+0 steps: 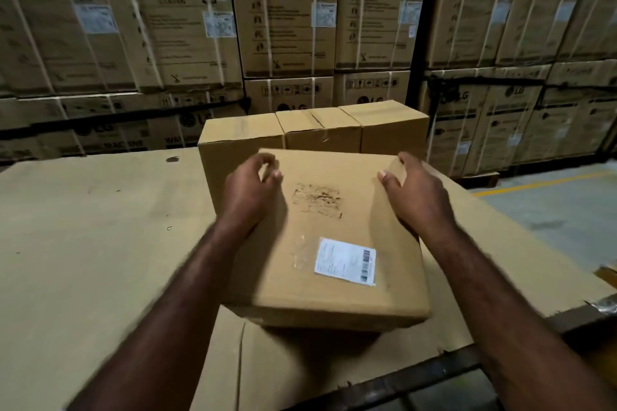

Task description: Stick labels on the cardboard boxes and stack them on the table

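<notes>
Labelled cardboard box (327, 243) sat on the cardboard-covered table (83, 243), just in front of a row of boxes (317, 130). Left hand (248, 195) & right hand (417, 193) spread open at its far corners, gripping nothing. Risk: near edge looked overhanging, so a shove could tip it; white label (346, 261) might peel.

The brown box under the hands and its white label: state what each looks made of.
Brown box: apparently plain matte cardboard, with a torn, fuzzy patch on its top face. White rectangular label: likely printed paper; faint gloss beside it may be clear tape.
</notes>
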A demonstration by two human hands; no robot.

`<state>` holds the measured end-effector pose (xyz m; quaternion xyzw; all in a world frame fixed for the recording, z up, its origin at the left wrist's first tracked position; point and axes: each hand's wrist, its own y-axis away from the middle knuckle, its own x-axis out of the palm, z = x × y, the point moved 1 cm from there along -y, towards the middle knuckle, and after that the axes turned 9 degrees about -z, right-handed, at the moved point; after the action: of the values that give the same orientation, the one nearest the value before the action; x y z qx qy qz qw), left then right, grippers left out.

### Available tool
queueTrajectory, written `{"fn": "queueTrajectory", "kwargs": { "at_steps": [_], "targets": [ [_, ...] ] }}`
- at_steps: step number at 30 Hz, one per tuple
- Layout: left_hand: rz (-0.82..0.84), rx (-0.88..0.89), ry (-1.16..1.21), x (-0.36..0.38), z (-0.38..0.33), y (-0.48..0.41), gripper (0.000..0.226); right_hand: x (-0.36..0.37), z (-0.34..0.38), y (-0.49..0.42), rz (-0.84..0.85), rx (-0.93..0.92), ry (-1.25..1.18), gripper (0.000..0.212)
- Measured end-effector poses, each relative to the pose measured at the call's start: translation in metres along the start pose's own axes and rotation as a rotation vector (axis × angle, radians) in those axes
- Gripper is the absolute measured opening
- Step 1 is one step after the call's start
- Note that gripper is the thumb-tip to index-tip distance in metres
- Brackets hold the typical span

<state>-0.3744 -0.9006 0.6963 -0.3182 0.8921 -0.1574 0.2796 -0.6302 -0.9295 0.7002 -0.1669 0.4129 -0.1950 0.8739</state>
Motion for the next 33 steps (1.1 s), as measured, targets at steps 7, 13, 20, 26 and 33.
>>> {"fn": "queueTrajectory", "kwargs": {
  "at_steps": [7, 13, 20, 26, 33],
  "targets": [
    [-0.086, -0.064, -0.048, -0.007, 0.022, 0.0, 0.026, 0.026, 0.037, 0.031, -0.116, -0.277, 0.238, 0.034],
    [-0.134, -0.151, -0.182, -0.001, 0.025, -0.008, 0.025, 0.033, 0.042, 0.053, 0.029, -0.43, -0.015, 0.023],
    [-0.173, -0.226, -0.298, 0.006, 0.027, -0.016, 0.025, 0.055, 0.057, 0.042, 0.291, -0.593, 0.132, 0.044],
    [-0.164, -0.252, -0.312, 0.011, 0.029, -0.02, 0.021, 0.064, 0.058, 0.04, 0.242, -0.657, 0.103, 0.033],
    [-0.128, -0.164, -0.36, 0.012, 0.024, -0.021, 0.026, 0.068, 0.052, 0.038, 0.176, -0.623, 0.103, 0.026]
  ]
}}
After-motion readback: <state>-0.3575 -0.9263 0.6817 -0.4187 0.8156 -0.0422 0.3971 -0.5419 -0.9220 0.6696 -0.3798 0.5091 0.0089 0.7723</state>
